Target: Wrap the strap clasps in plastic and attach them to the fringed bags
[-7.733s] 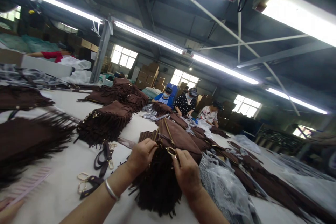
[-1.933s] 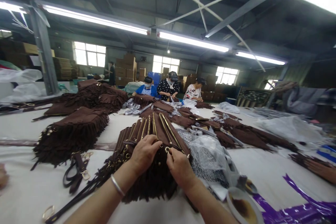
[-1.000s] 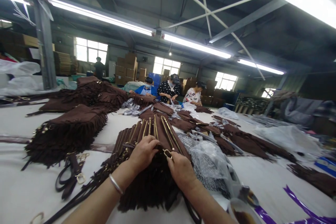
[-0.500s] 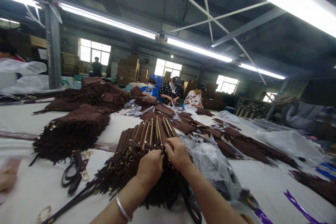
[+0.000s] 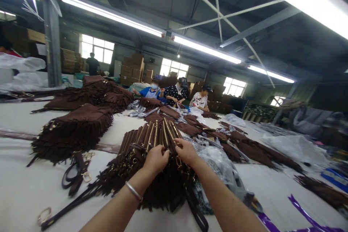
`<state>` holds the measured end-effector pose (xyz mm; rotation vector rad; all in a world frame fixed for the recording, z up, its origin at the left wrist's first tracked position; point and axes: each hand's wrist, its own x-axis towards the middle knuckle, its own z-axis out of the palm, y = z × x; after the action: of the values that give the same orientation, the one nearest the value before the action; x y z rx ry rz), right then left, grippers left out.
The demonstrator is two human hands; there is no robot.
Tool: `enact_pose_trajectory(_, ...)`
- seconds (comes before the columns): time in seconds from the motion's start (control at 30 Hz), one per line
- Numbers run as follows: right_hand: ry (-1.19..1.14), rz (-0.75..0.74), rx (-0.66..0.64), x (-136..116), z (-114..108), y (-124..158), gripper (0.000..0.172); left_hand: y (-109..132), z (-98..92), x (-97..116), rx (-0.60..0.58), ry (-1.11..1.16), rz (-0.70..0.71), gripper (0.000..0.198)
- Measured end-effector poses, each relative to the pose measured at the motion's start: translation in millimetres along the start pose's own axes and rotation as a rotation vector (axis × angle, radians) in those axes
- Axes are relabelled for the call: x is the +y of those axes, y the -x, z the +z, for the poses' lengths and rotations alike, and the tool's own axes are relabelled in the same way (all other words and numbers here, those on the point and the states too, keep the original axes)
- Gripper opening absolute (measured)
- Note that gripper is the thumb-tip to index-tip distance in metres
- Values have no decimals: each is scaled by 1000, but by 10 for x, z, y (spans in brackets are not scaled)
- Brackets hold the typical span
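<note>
A row of dark brown fringed bags point(image 5: 136, 137) with gold zippers stands packed upright in front of me, zipper edges up and fringe hanging toward me. My left hand point(image 5: 157, 159) is closed at the near ends of the zippers, thumb and fingers pinching one bag's edge. Just to its right, my right hand point(image 5: 187, 151) pinches the top corner of a bag in the same row. Their fingertips partly hide what they grip. A gold ring point(image 5: 178, 161) shows below the right fingers. One dark strap point(image 5: 72, 203) trails from the row to the lower left.
Left of the row lie a stack of fringed bags point(image 5: 73, 130) and a looped strap point(image 5: 77, 174). Clear plastic wrapping point(image 5: 221, 163) is on the right, near purple ribbon point(image 5: 307, 212). Several co-workers point(image 5: 176, 92) are across the white table point(image 5: 114, 214).
My hands have drawn slightly apart, uncovering a gold ring under the right fingers. Across the table, the co-worker in blue has raised both hands. The view has shifted a little.
</note>
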<state>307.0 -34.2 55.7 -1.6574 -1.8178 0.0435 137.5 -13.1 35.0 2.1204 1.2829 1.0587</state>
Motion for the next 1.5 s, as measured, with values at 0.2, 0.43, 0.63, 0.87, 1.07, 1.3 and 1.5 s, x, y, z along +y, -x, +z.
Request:
enact_pose_trajectory(0.2,82,-50,-11,46,50,71,32,-270,158,1,-87,-19,-154,22)
enact_pose_trajectory(0.43,306,-131,-97,67,32,232,25,-291,192,-204,-141,156,-357,23)
enact_pose_trajectory(0.63,506,-193,-71,-128,255,649,34,266,39,-219,-39,213,-172,19)
enact_pose_trajectory(0.87,633,-243,-58,-29,204,1148,25,1371,-748,-902,47,-68,-125,21)
enact_pose_trajectory(1.07,539,-333,84,-217,305,1473,33,1893,-1643,-1794,135,-607,-411,20)
enact_pose_trajectory(1.3,95,-540,-37,-1209,488,1482,34,1973,-1504,-1519,-95,-447,-340,13)
enact_pose_trajectory(1.5,-323,-555,-214,-1567,707,1497,63,1857,-1186,-645,-298,325,-171,17)
